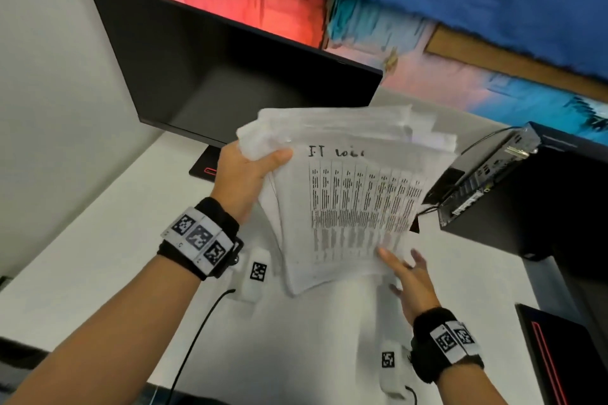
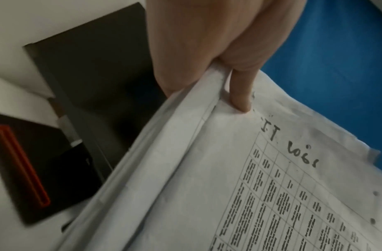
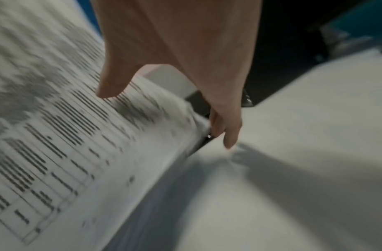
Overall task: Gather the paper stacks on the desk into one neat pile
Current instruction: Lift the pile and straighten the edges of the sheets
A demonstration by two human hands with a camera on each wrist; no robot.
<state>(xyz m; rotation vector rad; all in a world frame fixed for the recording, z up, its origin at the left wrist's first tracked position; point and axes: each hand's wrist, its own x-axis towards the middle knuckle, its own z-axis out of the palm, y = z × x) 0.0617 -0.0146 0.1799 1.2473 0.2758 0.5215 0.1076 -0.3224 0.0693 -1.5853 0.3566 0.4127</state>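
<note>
A thick, uneven stack of white papers hangs tilted above the white desk; its top sheet carries a printed table and handwriting. My left hand grips the stack's upper left corner, thumb on top and fingers underneath. My right hand is at the stack's lower right edge with straight, spread fingers; the thumb lies over the top sheet and the other fingers reach past the paper edge. The sheets fan out at the far edge.
A black monitor stands at the back left, its base just beyond the left hand. A small black computer with cables sits at the right. A dark object with a red stripe lies at the near right.
</note>
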